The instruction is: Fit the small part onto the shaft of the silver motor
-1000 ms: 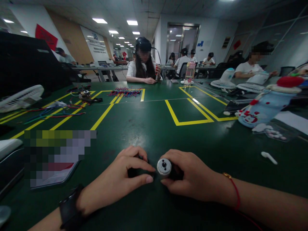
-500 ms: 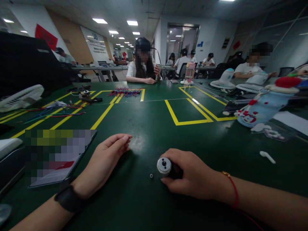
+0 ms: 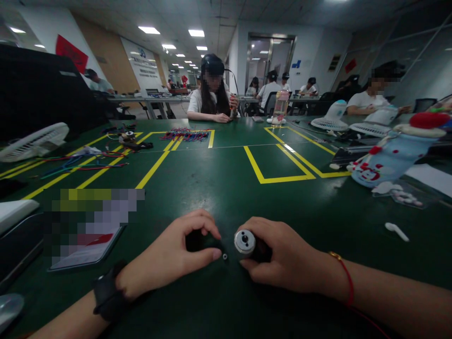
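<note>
a wide green table point(image 3: 226, 188) fills the room's near half, marked off with yellow tape lines point(image 3: 278, 179). across it a person in white point(image 3: 211, 101) sits working, with a bundle of red and blue wires point(image 3: 184, 136) lying in front of them; more people sit at tables further back. on the left edge lies a white fan point(image 3: 33, 141), with loose cables point(image 3: 81, 162) spread beside it. on the right a pale blue plush toy point(image 3: 391, 157) lies on its side, and near it a clear bag point(image 3: 400, 194) and a small white earbud point(image 3: 396, 231). close to the left hand sits a phone point(image 3: 84, 235), its screen blurred out.

nearer still, the right hand point(image 3: 282, 259) is wrapped around a small motor point(image 3: 245, 242), its silver round face turned toward the camera and its dark body hidden in the grip; it sits low over the table, just in front of the person. a red string circles that wrist. the left hand point(image 3: 173, 256), with a black watch on its wrist, rests on the table just beside the motor, thumb and forefinger curled narrow around something dark that i cannot make out. a tiny ring point(image 3: 225, 256) lies on the table between the two hands, just off the left fingertips point(image 3: 213, 254) and close under the motor's face.
</note>
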A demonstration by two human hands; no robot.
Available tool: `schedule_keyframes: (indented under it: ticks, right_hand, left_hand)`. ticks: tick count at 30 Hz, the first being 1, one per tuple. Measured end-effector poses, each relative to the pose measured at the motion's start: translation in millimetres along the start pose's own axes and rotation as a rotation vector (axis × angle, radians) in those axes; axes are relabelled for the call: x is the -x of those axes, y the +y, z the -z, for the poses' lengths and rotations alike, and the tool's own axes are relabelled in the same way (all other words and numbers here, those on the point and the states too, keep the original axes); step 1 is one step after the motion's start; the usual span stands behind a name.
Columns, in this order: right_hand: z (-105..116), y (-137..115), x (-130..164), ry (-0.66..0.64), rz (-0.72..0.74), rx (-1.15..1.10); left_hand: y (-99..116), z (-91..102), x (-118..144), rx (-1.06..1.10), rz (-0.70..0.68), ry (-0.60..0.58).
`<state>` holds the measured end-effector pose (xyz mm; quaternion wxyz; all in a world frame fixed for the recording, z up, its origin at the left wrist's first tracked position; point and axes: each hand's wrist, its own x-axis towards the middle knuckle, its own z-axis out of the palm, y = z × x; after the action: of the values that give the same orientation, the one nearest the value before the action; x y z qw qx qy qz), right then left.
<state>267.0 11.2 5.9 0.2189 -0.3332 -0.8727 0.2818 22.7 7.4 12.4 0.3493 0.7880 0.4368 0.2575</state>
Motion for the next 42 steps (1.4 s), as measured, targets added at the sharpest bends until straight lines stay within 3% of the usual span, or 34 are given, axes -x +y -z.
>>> schedule_keyframes:
  ticks: [3,6,11,13,17,25,30,35,38,42]
  right_hand:
    - [-0.1,-0.3,-0.2,-0.005,0.002,0.010]
    - [-0.3,-0.9,-0.5,-0.007,-0.001,0.027]
    - [-0.8,-0.9,-2.3,-0.008,0.032,0.025]
    - [-0.9,-0.8,-3.1,-0.014,0.041,0.038]
    - [-1.4,-0.8,-3.4,-0.025,0.040,0.067]
    - [-2.7,-0.8,-3.1,-0.020,0.046,0.070]
    - [-0.8,-1.5,-2.4,-0.026,0.038,0.034]
    - [1.2,-2.3,-1.5,-0.027,0.028,0.017]
    - [1.2,-2.2,-2.1,-0.015,0.030,0.002]
    - [1.2,-2.2,-2.2,-0.026,0.024,-0.005]
  left_hand:
    - [3.1,-4.5,-0.5,-0.129,-0.043,-0.076]
    - [3.5,-4.7,-1.7,-0.108,-0.065,-0.078]
    - [18.2,-0.8,-2.7,0.034,-0.048,0.170]
    - [28.2,-2.3,-2.0,0.015,-0.074,0.213]
    - [40.3,-9.5,-1.1,-0.066,-0.120,0.209]
    - [43.4,-13.4,-1.3,-0.134,-0.124,0.149]
    - [23.7,-10.4,1.2,0.008,0.047,0.261]
    - [-12.9,-4.6,-3.6,0.344,0.301,0.350]
    - [-22.9,-3.2,-6.4,0.515,0.344,0.373]
    - [-23.1,-3.9,-6.7,0.514,0.348,0.359]
